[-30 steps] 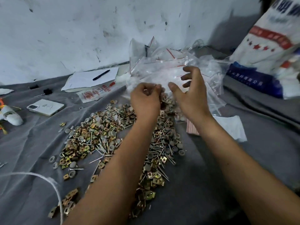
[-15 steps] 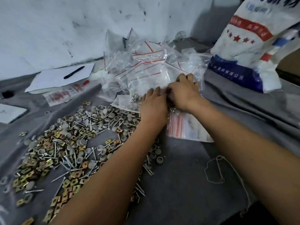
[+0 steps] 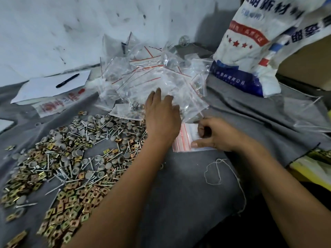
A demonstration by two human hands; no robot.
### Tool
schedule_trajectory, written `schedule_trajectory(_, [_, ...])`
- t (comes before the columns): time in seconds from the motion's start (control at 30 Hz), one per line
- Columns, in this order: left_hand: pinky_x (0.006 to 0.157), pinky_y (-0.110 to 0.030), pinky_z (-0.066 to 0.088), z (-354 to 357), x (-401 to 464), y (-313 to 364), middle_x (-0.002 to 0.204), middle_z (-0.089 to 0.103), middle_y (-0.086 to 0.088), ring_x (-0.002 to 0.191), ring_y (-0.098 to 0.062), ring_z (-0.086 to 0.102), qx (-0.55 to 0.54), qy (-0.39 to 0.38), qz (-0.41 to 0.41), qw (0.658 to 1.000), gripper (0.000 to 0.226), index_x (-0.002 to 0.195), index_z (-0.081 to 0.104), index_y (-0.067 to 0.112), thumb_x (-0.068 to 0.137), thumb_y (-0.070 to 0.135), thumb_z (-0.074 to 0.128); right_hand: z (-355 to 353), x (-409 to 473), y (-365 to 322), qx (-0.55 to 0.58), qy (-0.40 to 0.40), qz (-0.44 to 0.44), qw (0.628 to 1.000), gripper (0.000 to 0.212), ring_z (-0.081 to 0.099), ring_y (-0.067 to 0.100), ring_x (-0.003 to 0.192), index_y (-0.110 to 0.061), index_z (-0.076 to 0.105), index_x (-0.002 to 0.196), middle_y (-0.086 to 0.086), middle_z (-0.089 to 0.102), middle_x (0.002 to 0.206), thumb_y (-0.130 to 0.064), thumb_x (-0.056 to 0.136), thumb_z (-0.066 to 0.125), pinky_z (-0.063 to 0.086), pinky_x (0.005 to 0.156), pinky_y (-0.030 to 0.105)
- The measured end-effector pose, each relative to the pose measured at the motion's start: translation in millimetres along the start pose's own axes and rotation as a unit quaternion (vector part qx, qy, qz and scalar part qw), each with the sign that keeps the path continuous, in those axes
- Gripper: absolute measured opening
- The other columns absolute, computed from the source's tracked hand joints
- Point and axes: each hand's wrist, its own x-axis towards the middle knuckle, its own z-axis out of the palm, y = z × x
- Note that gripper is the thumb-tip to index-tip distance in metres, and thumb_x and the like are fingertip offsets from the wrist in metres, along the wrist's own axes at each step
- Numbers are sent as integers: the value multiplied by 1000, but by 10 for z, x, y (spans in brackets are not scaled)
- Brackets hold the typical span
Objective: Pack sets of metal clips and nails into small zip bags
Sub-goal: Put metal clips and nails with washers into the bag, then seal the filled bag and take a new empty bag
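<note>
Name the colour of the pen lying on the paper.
Black; the pen shows best in the head view.

A heap of clear zip bags [image 3: 154, 77] is touched by the outstretched fingers of the left hand [image 3: 162, 119]. A flat stack of empty bags [image 3: 184, 138] is pinched by the right hand [image 3: 215, 134]. Metal clips [image 3: 69, 210] and nails [image 3: 59, 173] are spread over the grey cloth [image 3: 188, 194].

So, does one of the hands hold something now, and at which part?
The right hand pinches the stack of empty zip bags at its near right edge, thumb on top. The left hand holds nothing; its straight fingers rest on the pile of loose bags.
</note>
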Motion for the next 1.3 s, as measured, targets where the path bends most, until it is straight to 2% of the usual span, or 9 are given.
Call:
schedule_trajectory(0.17, [95, -28, 39, 5, -332, 220, 124, 63, -9, 118, -25, 54, -138, 63, -90, 984, 21, 115, 70, 10, 98, 15, 59, 36, 23, 92, 82, 2, 2, 997, 32, 51, 15, 68, -10, 63, 78, 5, 61, 75, -27, 76, 90, 47, 68, 39])
schedule_trajectory(0.27, [93, -31, 51, 39, -388, 249, 113, 70, -8, 106, -25, 65, -248, 31, -226, 941, 23, 110, 70, 11, 93, 3, 58, 59, 42, 117, 79, 21, 8, 997, 25, 48, 9, 63, -18, 61, 72, -6, 56, 68, -22, 88, 81, 40, 65, 32])
schedule_trajectory(0.37, [97, -43, 57, 70, -398, 270, 112, 71, -13, 106, -31, 69, -326, -63, -328, 884, 30, 104, 60, 17, 83, -4, 62, 67, 48, 19, 40, 40, 21, 998, 44, 54, 19, 64, -12, 61, 70, 4, 59, 68, -47, 97, 63, 43, 65, 37])
schedule_trajectory(0.5, [92, -51, 59, 45, -408, 266, 106, 71, -15, 101, -37, 71, -380, -14, -346, 858, 27, 90, 57, 21, 68, 7, 48, 153, 29, -153, -105, 23, 29, 994, 66, 55, 25, 78, -23, 52, 64, 3, 61, 83, -88, 59, 60, 47, 73, 36])
schedule_trajectory(0.67, [89, -46, 59, 26, -443, 269, 94, 71, -3, 93, -23, 69, -346, 22, -332, 877, 28, 95, 66, 16, 80, -6, 56, 119, 44, -61, -20, 22, 14, 999, 52, 49, 22, 64, -14, 50, 60, 6, 55, 66, -49, 78, 85, 36, 60, 36])
schedule_trajectory(0.83, [78, -26, 46, 89, -489, 312, 101, 71, -3, 99, -22, 66, -291, 6, -286, 913, 32, 103, 72, 11, 84, -6, 53, 89, 57, -4, 34, 28, 40, 998, 43, 47, 16, 62, -15, 44, 55, 1, 49, 62, -15, 92, 65, 39, 64, 41])
schedule_trajectory(1.07, [91, -33, 35, 288, -572, 457, 116, 69, -12, 109, -32, 59, -36, -114, 11, 993, 25, 107, 73, 12, 91, 6, 55, 66, 85, -62, 53, 127, 163, 977, 28, 57, 20, 62, -8, 68, 65, 4, 64, 60, -22, 89, 61, 36, 49, 27])
schedule_trajectory(1.2, [102, -32, 28, 395, -576, 444, 134, 53, -6, 121, -30, 49, 32, -109, 43, 993, 35, 131, 63, 21, 97, 21, 55, -68, 42, -23, 8, 161, 226, 961, 28, 58, 24, 62, -11, 65, 61, 5, 60, 59, -23, 86, 64, 32, 44, 23])
schedule_trajectory(1.3, [106, -36, 26, 438, -567, 482, 141, 46, -8, 125, -33, 44, 83, -120, 55, 988, 40, 139, 57, 22, 100, 30, 51, -211, -62, 65, 82, 297, 277, 910, 31, 60, 29, 70, -8, 68, 72, 10, 64, 70, -23, 97, 57, 40, 59, 30])
